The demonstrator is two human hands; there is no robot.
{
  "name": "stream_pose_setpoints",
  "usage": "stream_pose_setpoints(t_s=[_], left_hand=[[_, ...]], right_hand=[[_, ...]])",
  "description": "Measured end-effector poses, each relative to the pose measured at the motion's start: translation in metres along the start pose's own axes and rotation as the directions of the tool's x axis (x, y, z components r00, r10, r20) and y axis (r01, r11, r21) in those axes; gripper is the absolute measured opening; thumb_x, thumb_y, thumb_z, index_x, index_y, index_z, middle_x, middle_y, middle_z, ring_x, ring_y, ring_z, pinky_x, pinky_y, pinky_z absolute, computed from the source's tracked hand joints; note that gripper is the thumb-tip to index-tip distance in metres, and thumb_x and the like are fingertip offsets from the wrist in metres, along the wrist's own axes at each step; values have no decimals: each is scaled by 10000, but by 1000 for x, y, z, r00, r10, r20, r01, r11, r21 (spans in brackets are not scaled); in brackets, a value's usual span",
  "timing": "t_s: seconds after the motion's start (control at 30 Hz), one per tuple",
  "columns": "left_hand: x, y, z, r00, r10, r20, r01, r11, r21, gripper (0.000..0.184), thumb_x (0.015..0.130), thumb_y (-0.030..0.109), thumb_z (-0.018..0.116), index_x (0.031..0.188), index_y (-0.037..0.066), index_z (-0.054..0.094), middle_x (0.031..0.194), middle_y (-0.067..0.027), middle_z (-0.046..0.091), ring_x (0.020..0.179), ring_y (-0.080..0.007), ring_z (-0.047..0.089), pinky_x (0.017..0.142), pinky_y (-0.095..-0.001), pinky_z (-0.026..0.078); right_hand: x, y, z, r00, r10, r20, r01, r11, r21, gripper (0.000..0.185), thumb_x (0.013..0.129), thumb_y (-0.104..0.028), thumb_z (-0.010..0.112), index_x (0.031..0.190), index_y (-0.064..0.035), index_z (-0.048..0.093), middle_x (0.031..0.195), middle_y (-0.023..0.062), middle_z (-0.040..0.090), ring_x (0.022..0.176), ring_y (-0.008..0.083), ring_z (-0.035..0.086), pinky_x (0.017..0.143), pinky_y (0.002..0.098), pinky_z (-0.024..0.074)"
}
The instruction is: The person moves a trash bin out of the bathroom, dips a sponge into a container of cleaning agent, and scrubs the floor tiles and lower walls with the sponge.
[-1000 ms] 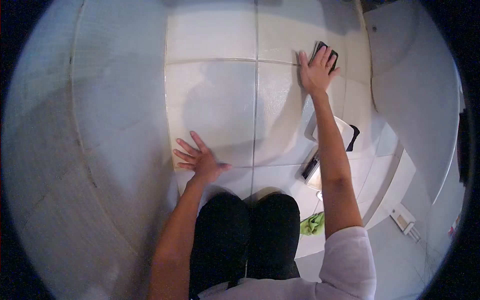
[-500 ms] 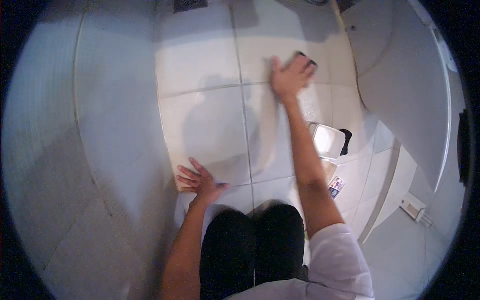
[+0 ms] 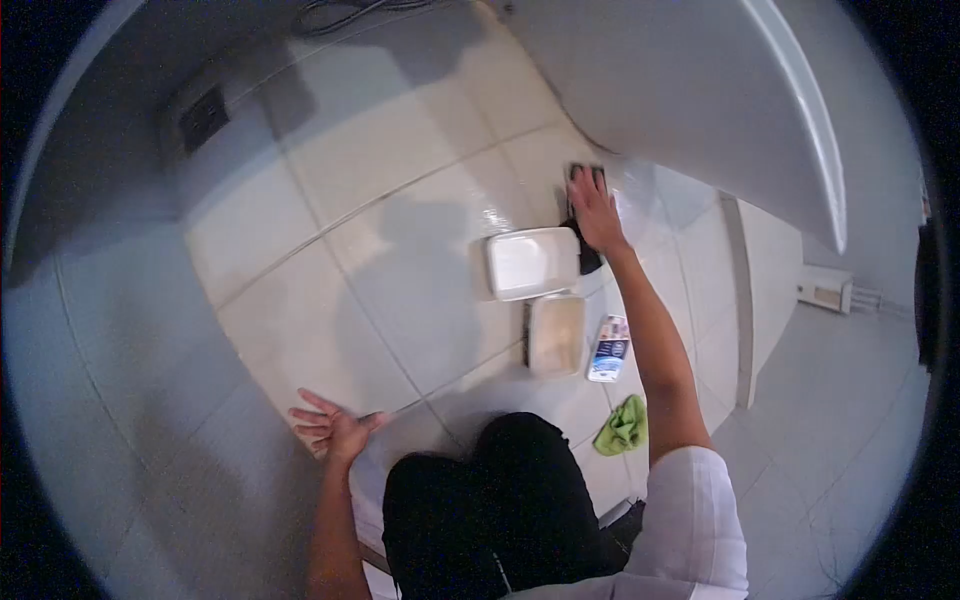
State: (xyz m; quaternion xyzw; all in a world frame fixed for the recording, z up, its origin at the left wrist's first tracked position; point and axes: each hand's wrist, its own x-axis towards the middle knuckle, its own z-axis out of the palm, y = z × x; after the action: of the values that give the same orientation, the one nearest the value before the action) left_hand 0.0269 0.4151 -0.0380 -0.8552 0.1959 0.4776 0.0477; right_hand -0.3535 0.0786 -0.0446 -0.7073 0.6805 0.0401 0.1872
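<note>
My right hand [image 3: 597, 212] presses flat over a dark pad [image 3: 587, 174] on the tiled floor, beside the base of a large white fixture. The pad shows past the fingertips. Just below and left of that hand are a black object [image 3: 586, 250] and a white rectangular tub [image 3: 534, 263]. My left hand [image 3: 338, 430] rests with fingers spread at the floor's left edge, near the wall, holding nothing.
A second tub [image 3: 557, 335], a white and blue pack [image 3: 609, 348] and a green cloth [image 3: 622, 426] lie right of my knees. The white fixture [image 3: 690, 90] overhangs the upper right. A dark drain [image 3: 205, 119] sits upper left.
The view has turned and shifted right. My right hand has moved with the pad over the floor to beside the fixture's base. My left hand stays spread near the wall. The tubs, pack and cloth show fully now.
</note>
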Motion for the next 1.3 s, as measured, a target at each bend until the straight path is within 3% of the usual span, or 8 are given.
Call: stream_pose_setpoints(t_s=[0.13, 0.17, 0.3, 0.4, 0.63, 0.97, 1.23, 1.3], left_hand=[[-1, 2, -1, 998, -65, -4, 65, 996, 61, 1481, 553, 370, 874, 1335, 125, -360, 1349, -315, -387, 1262, -563, -253, 1012, -681, 33], [5, -1, 2, 996, -82, -32, 85, 991, 101, 1474, 559, 367, 872, 1339, 129, -355, 1359, -316, -373, 1271, -561, -239, 1034, -655, 33], [1, 2, 4, 995, -84, -59, 88, 993, 83, 1477, 559, 355, 874, 1335, 115, -359, 1373, -321, -347, 1278, -558, -227, 1056, -627, 14], [3, 1, 4, 994, -72, -77, 76, 996, 52, 1471, 559, 315, 875, 1335, 116, -359, 1387, -315, -329, 1285, -555, -215, 1057, -630, 33], [13, 61, 19, 959, 275, -65, -241, 916, 320, 1407, 595, 351, 837, 1366, 121, -317, 1428, -308, -257, 1314, -551, -129, 1037, -663, 83], [-13, 216, 55, 985, -7, 170, -79, 866, 494, 1533, 525, 497, 857, 1298, 69, -397, 1288, -332, -444, 1225, -573, -307, 982, -725, 71], [9, 198, 59, 959, -28, 282, -133, 834, 536, 1422, 639, 532, 772, 1291, 26, -387, 1267, -351, -448, 1210, -580, -323, 1014, -692, 56], [7, 197, 58, 965, -53, 256, -108, 810, 576, 1408, 649, 529, 766, 1297, 34, -381, 1275, -345, -444, 1220, -578, -310, 1017, -690, 67]], right_hand=[[-82, 187, 11, 959, 260, -111, -269, 960, -77, 525, 959, -332, 306, 1362, 3, 340, 1459, 240, 232, 1371, 389, 171, 1111, 460, 183], [-88, 216, 11, 944, 331, 20, -277, 821, -499, 496, 946, -288, 339, 1350, 1, 352, 1448, 237, 246, 1345, 416, 212, 1089, 514, 199], [-12, 225, 40, 794, 539, -280, -577, 814, -70, 530, 919, -303, 395, 1369, -29, 341, 1455, 217, 257, 1334, 437, 216, 1082, 533, 189], [47, 94, 74, 691, 155, -707, -280, 958, -64, 591, 883, -376, 445, 1315, 24, 398, 1366, 218, 398, 1311, 378, 293, 1078, 536, 181], [45, -2, 35, 850, -418, -321, 431, 902, -33, 525, 860, -238, 486, 1348, -69, 394, 1406, 133, 389, 1296, 329, 355, 1054, 500, 269], [48, 200, -11, 762, 594, -258, -458, 776, 434, 435, 875, -279, 486, 1250, -59, 497, 1279, 198, 500, 1206, 404, 426, 976, 480, 361], [-48, 125, 33, 906, 11, -423, 58, 987, 149, 460, 766, -103, 595, 1206, -3, 504, 1163, 220, 541, 1127, 402, 464, 996, 477, 339], [-118, 192, 19, 898, 439, 30, -437, 883, 169, 525, 784, -138, 581, 1274, -8, 444, 1254, 241, 474, 1171, 419, 415, 1036, 464, 308]])
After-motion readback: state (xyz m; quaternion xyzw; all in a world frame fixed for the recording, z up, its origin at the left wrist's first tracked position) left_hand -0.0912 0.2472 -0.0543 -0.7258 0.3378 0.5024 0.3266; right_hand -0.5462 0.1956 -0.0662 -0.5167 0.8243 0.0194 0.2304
